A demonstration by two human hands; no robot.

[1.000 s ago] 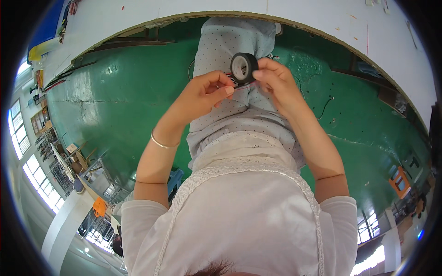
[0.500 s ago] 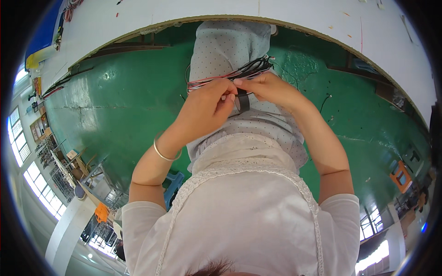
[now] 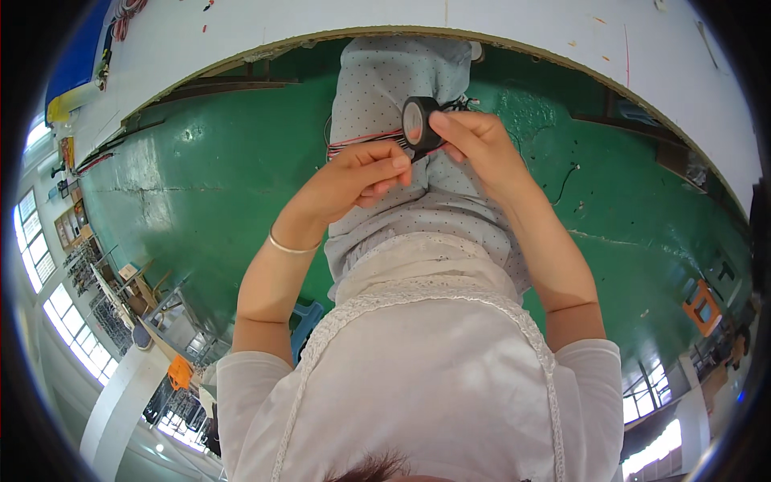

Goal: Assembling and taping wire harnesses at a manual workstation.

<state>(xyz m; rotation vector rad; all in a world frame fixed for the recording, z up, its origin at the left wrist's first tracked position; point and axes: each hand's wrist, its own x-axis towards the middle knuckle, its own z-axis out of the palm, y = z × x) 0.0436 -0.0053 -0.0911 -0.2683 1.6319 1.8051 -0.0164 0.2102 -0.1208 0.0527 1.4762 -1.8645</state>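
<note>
A bundle of thin red, black and white wires [image 3: 365,145] lies across my lap, over pale dotted trousers. My left hand [image 3: 361,178] is closed at the bundle's near side, thumb pressed against curled fingers. The wires run behind these fingertips, and the exact grip is partly hidden. Between thumb and fingers my right hand [image 3: 482,153] pinches a roll of black tape [image 3: 434,120], held upright above the bundle with its pale core facing left. A dark strip shows below the roll, near my left fingertips. The wires' far right ends are partly covered by the roll and right hand.
Ahead curves the edge of a white worktable [image 3: 321,18], with coiled wires [image 3: 127,16] at its far left. Below is a green floor [image 3: 217,177] with a loose dark wire [image 3: 569,178]. A blue stool [image 3: 305,323] stands at my left, an orange stool [image 3: 703,308] far right.
The tape roll has risen from below the wires to above them, now in my right hand's pinch. My hands have drawn slightly apart, the left moving down a little.
</note>
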